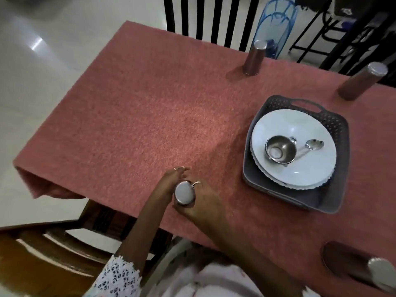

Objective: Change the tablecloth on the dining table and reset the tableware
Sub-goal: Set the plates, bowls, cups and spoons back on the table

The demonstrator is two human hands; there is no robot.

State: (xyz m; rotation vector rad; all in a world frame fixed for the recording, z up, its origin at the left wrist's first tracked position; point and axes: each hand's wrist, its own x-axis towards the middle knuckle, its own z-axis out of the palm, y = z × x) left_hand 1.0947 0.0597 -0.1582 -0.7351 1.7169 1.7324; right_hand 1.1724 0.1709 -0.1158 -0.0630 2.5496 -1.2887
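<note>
Pink cloth (139,108) already covers the tabletop; her right hand (201,202) grips a steel tumbler (184,193), apparently setting a place, while the left hand (171,181) steadies it, fingers straight.

The pink tablecloth (137,108) lies bare across the desk's left and middle, while the grey tray (334,202) of white plates (300,125) blocks the right, with upright tumblers at the far edge (255,57), far-right (362,82) and near-right corner (355,269).
</note>
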